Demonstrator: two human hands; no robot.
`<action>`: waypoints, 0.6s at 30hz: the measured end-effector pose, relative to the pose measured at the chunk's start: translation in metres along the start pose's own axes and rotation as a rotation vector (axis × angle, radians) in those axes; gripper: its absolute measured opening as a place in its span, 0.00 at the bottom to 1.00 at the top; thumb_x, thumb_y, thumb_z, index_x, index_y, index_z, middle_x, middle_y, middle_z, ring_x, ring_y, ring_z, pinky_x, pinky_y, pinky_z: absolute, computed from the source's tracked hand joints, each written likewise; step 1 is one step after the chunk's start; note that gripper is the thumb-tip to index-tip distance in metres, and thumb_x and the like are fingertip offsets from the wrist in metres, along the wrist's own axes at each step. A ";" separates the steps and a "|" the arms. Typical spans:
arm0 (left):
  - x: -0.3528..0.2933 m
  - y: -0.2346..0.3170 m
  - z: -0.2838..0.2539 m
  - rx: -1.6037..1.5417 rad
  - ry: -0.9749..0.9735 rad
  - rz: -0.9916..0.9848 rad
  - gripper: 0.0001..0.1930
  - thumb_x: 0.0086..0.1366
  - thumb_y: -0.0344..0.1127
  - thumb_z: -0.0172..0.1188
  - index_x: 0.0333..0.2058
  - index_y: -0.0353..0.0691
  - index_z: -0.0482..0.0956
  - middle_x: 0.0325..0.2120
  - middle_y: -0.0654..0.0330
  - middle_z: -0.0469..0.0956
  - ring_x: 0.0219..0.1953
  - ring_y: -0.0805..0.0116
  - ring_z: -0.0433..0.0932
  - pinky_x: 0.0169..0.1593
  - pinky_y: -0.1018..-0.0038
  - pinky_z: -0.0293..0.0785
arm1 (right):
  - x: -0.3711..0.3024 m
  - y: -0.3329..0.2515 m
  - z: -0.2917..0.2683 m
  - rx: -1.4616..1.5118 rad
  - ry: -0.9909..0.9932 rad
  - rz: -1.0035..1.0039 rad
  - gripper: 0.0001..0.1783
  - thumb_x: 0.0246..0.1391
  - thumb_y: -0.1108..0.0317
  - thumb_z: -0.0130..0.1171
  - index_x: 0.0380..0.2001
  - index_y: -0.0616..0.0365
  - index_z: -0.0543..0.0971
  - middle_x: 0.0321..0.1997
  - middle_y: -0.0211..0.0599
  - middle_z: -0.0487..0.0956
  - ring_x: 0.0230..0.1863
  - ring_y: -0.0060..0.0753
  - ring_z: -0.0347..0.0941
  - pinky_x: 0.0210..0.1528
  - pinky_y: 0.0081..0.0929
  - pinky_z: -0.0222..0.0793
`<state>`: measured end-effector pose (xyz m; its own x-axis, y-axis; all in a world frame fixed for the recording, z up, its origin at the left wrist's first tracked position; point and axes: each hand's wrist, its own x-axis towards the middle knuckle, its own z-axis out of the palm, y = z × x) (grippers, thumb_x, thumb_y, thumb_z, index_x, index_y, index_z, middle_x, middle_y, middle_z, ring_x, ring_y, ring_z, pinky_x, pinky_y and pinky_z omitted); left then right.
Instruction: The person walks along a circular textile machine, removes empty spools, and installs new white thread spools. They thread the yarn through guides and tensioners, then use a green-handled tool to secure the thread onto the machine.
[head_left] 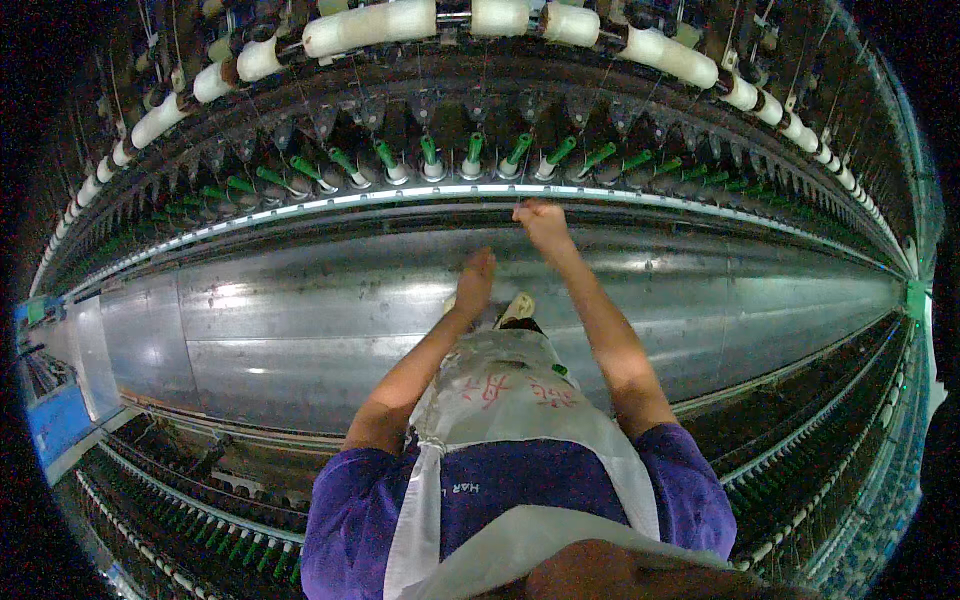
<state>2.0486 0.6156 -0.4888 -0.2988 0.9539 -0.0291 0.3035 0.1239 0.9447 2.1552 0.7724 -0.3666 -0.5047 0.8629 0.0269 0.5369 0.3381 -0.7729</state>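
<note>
Reaching forward, I had my right hand (pixel 543 224) curled just on my side of the pale rail (pixel 474 188); how tightly it was closed, or on what, I could not tell. The nearest green bobbin (pixel 516 152) stood beyond the rail, its long axis rising away from me, top tipped slightly right. Others in the row fanned outward to both sides. My left hand (pixel 478 275) hung nearer me, over the grey floor (pixel 300 320), its hold likewise unclear.

a textile mill — long rows of green bobbins (pixel 474 150)
</note>
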 end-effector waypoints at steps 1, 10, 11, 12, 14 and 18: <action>0.002 0.007 -0.006 -0.222 -0.023 -0.211 0.22 0.64 0.42 0.50 0.52 0.36 0.66 0.45 0.54 0.72 0.44 0.68 0.71 0.47 0.75 0.67 | -0.003 -0.003 -0.002 0.340 -0.061 0.267 0.10 0.48 0.64 0.53 0.25 0.57 0.79 0.24 0.37 0.78 0.28 0.31 0.75 0.31 0.25 0.67; 0.083 0.173 -0.073 -0.684 -0.320 -0.121 0.14 0.63 0.37 0.52 0.45 0.39 0.74 0.21 0.67 0.75 0.23 0.81 0.68 0.27 0.82 0.64 | -0.089 -0.049 0.013 -0.031 -0.379 0.150 0.10 0.49 0.63 0.58 0.30 0.60 0.77 0.22 0.37 0.74 0.22 0.26 0.68 0.26 0.25 0.65; 0.077 0.171 -0.077 -0.542 -0.307 -0.181 0.13 0.63 0.38 0.52 0.44 0.40 0.75 0.21 0.68 0.74 0.23 0.81 0.68 0.27 0.82 0.64 | -0.099 -0.046 0.017 0.190 -0.405 0.240 0.11 0.49 0.62 0.59 0.31 0.58 0.78 0.23 0.35 0.75 0.23 0.24 0.68 0.26 0.24 0.65; 0.064 0.164 -0.081 -0.430 -0.286 -0.191 0.13 0.63 0.38 0.51 0.43 0.41 0.76 0.22 0.68 0.74 0.23 0.81 0.68 0.27 0.83 0.64 | -0.107 -0.044 0.019 0.365 -0.453 0.400 0.12 0.49 0.60 0.59 0.33 0.57 0.78 0.24 0.32 0.75 0.23 0.22 0.68 0.25 0.22 0.64; 0.035 0.144 -0.092 -0.272 -0.269 -0.162 0.12 0.64 0.38 0.51 0.42 0.41 0.77 0.22 0.68 0.73 0.24 0.81 0.68 0.28 0.83 0.64 | -0.104 -0.041 0.008 0.363 -0.328 0.478 0.14 0.51 0.58 0.59 0.36 0.55 0.78 0.25 0.27 0.75 0.22 0.17 0.67 0.24 0.18 0.62; -0.024 0.110 -0.091 -0.227 -0.326 -0.371 0.11 0.64 0.36 0.50 0.41 0.39 0.76 0.23 0.66 0.73 0.26 0.79 0.69 0.30 0.81 0.66 | -0.042 -0.050 -0.029 0.627 0.115 0.341 0.15 0.53 0.56 0.57 0.40 0.53 0.77 0.29 0.25 0.75 0.21 0.15 0.65 0.22 0.15 0.61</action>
<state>2.0071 0.5811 -0.3549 -0.0417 0.8971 -0.4399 0.0176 0.4409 0.8974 2.1692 0.7300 -0.3114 -0.2852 0.9277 -0.2409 0.1455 -0.2066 -0.9676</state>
